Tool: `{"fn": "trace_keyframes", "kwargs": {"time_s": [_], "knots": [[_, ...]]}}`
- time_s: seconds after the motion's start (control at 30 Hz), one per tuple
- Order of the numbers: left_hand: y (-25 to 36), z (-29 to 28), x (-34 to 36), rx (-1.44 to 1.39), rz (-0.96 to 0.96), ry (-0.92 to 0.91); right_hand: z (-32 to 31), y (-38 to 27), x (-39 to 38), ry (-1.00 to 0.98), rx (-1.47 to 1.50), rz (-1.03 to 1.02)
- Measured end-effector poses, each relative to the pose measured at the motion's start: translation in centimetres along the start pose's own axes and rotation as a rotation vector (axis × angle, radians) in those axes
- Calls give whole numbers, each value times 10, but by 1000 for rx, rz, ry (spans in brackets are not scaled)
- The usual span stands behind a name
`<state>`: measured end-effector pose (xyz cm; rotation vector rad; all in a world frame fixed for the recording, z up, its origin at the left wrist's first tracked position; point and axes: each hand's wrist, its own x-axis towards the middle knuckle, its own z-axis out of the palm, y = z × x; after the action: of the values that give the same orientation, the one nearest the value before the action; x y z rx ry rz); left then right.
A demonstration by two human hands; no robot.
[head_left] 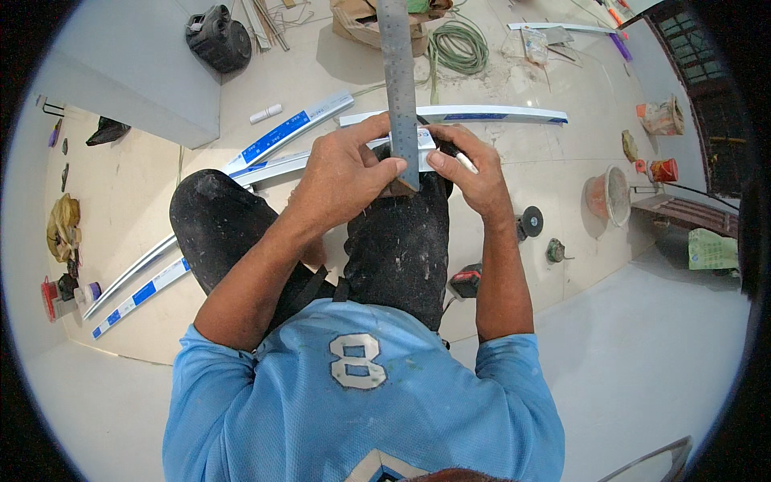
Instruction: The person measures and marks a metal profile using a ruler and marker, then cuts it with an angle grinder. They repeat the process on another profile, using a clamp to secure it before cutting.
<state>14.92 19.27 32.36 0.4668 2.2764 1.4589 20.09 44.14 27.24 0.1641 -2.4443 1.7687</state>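
My left hand point(341, 177) is closed on a grey metal try square point(399, 72), its thumb pressing near the lower end. The long blade points away from me. Beneath the square lies the end of a white profile strip point(426, 143), resting over my knee. Around that end my right hand point(478, 173) is closed, thumb on the strip's face. A white pen or marker point(466, 163) with a dark end sticks out between the right hand's fingers. The fingertips under the strip are hidden.
More blue-and-white strips point(277, 138) lie on the tiled floor, one point(498, 114) just beyond my hands. An angle grinder point(530, 222) and a red-black battery point(466, 280) are at my right. Farther off are a coiled green hose point(459, 48), a bucket point(617, 195) and a black container point(217, 40).
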Motion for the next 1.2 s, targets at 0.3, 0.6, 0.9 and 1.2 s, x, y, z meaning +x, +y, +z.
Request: {"fn": "trace_keyframes", "kwargs": {"time_s": [0.3, 0.6, 0.9, 1.2], "knots": [[-2, 3, 1, -26, 23, 24, 2, -5, -1, -2, 14, 14], [-1, 1, -1, 11, -16, 21, 4, -1, -2, 15, -1, -4], [8, 2, -4, -14, -5, 60, 10, -1, -3, 48, 37, -19], [4, 5, -6, 48, 22, 82, 7, -7, -8, 107, 9, -100]]}}
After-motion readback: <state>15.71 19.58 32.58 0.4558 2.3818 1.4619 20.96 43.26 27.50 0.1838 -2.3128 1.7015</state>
